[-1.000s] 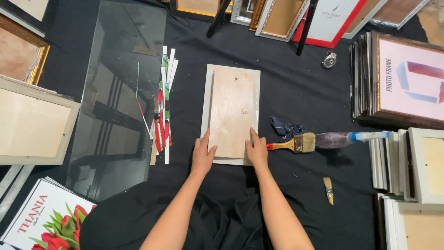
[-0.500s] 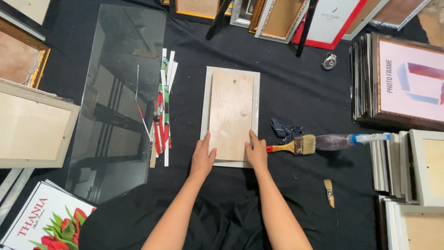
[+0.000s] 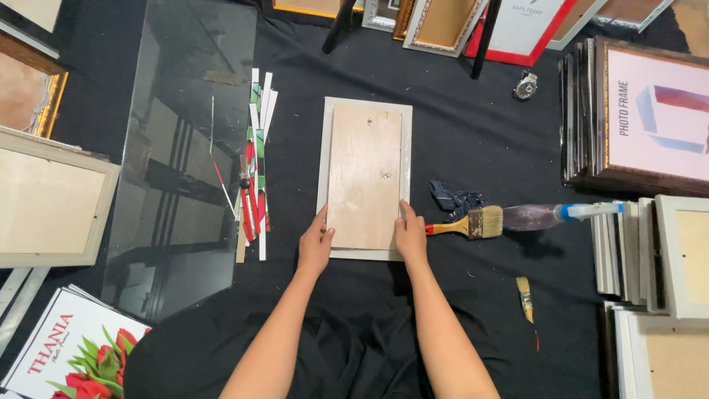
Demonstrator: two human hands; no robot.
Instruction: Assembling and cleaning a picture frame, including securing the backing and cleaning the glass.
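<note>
Pressing down at the near end of the plywood backing board [image 3: 365,177], both hands sit as they did a second ago: nothing has shifted between the earlier views and this one, so the board is being held seated in its pale grey picture frame [image 3: 323,148] rather than carried or turned. The left hand [image 3: 316,242] lies flat at the frame's seven o'clock corner, fingers together and stretched out, thumb on the board's edge, gripping nothing. The right hand [image 3: 409,235] mirrors it at five o'clock, open and flat, fingertips on the board's right edge, also closed round nothing. The frame lies face down on the black cloth [image 3: 473,133], long side running from six to twelve o'clock, the board inside it and slightly left of centre.

At three o'clock from the right hand lies a paintbrush [image 3: 473,223] with a yellow handle, and just beyond it a crumpled dark rag [image 3: 452,198] and a spray bottle [image 3: 554,214] on its side. A smaller brush [image 3: 524,297] lies at four o'clock. At nine o'clock from the frame is a bundle of cut paper strips [image 3: 255,170], then a large glass sheet [image 3: 185,140]. Farther out, stacked frames [image 3: 650,111] stand at two o'clock and more lean at twelve.
</note>
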